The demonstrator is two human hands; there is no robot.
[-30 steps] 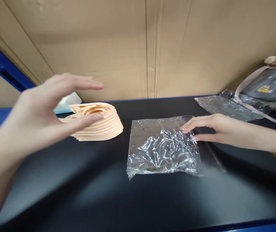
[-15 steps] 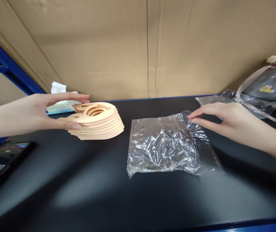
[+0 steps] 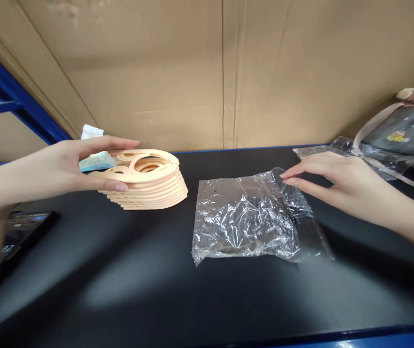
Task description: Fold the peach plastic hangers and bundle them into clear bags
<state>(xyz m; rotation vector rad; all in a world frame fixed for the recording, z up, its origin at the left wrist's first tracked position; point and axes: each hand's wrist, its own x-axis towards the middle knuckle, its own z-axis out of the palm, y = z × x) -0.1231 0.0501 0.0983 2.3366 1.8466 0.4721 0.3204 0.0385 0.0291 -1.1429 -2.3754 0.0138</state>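
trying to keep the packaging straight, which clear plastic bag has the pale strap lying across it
The back-right bag, partly behind the right hand; the crinkled middle bag, nearer the peach stack, has no strap over it.

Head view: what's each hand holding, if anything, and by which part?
Left hand: the peach stack, gripped at its upper left end. Right hand: fingertips at far right part of the clear bag; a pinch can't be confirmed.

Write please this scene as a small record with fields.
left hand: at the peach stack, thumb at its near side; grip unclear
right hand: fingers at the clear plastic bag's far right edge
stack and bag: apart, on the black tabletop
behind stack: blue and white packet
far right: grey bag
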